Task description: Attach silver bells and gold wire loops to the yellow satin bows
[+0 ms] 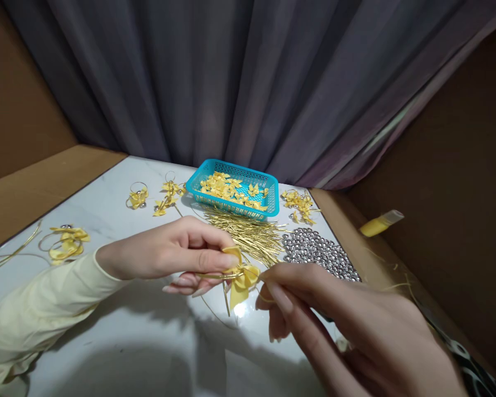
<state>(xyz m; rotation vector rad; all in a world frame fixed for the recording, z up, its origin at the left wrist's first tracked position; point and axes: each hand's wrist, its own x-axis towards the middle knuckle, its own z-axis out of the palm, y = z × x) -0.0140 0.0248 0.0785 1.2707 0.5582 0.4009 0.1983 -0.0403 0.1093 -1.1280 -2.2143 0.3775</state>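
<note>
My left hand (pixel 177 253) reaches in from the left in a pale sleeve. Its thumb and fingers pinch a yellow ribbon bow (pixel 242 284), with gold twist ties sticking out sideways and below it. My right hand (pixel 314 303) is closed at the bow's right edge, thumb and forefinger together on a thin yellowish cord (pixel 265 298); exactly where the cord joins the bow is hidden. Just behind the hands lies a pile of gold twist ties (pixel 248 234). Silver beads (pixel 318 251) are spread beyond my right hand.
A blue plastic basket (pixel 278 201) of yellow bows stands at the table's back, before a dark curtain. Bows with cord loops lie at the left (pixel 68 242), back left (pixel 138 197) and back right (pixel 300 204). A yellow-handled tool (pixel 376 226) is off to the right.
</note>
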